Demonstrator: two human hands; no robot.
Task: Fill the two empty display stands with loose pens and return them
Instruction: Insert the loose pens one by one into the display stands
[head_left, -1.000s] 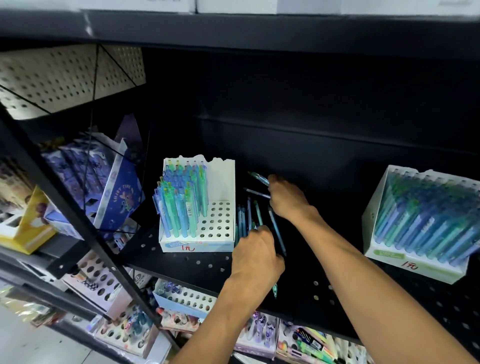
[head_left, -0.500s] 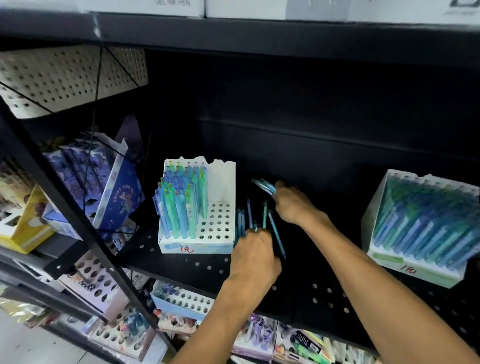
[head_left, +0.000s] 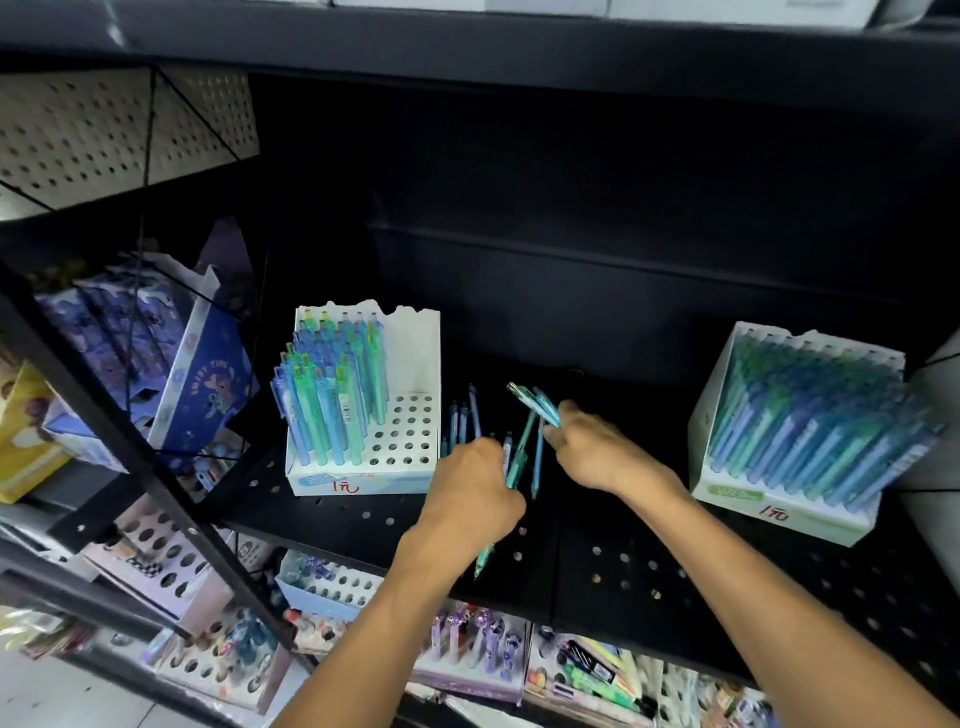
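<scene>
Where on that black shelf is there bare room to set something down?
The widest bare stretch of black shelf lies between the right hand and the full stand, running to the front edge. A narrower strip runs in front of the half-filled stand. Between the stands it is crowded: loose pens and both hands, the left hand included.

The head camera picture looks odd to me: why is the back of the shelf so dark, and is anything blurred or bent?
Head view: the shelf recess is deep in shadow, so its back shows no detail; the full pen stand on the right is smeared by motion blur; the half-filled stand is sharper; the wide-angle lens bends and tilts frame edges.
</scene>
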